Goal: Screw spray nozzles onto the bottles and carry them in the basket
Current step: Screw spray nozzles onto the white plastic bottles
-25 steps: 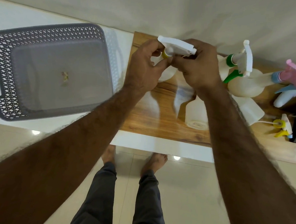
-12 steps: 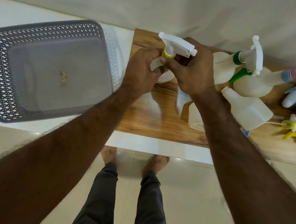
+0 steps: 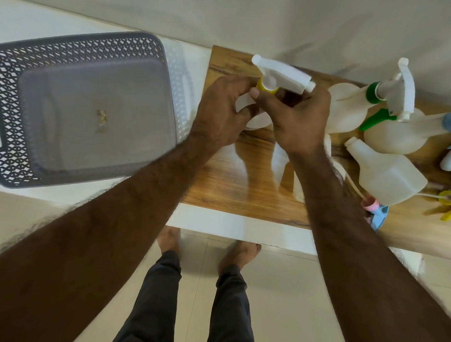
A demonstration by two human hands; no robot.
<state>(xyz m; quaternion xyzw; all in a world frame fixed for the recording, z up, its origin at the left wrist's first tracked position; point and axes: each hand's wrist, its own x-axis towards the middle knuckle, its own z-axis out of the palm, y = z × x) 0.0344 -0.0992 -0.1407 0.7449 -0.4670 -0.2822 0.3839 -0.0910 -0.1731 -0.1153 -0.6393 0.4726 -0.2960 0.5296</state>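
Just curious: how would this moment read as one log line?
step: screwing nozzle onto bottle | left hand: bottle | right hand: yellow collar | basket: no bottles

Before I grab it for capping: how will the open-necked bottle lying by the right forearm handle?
The uncapped bottle looks empty and translucent, so probably light and squeezable. Lying sideways on the glossy wooden board, it may slide when nudged.
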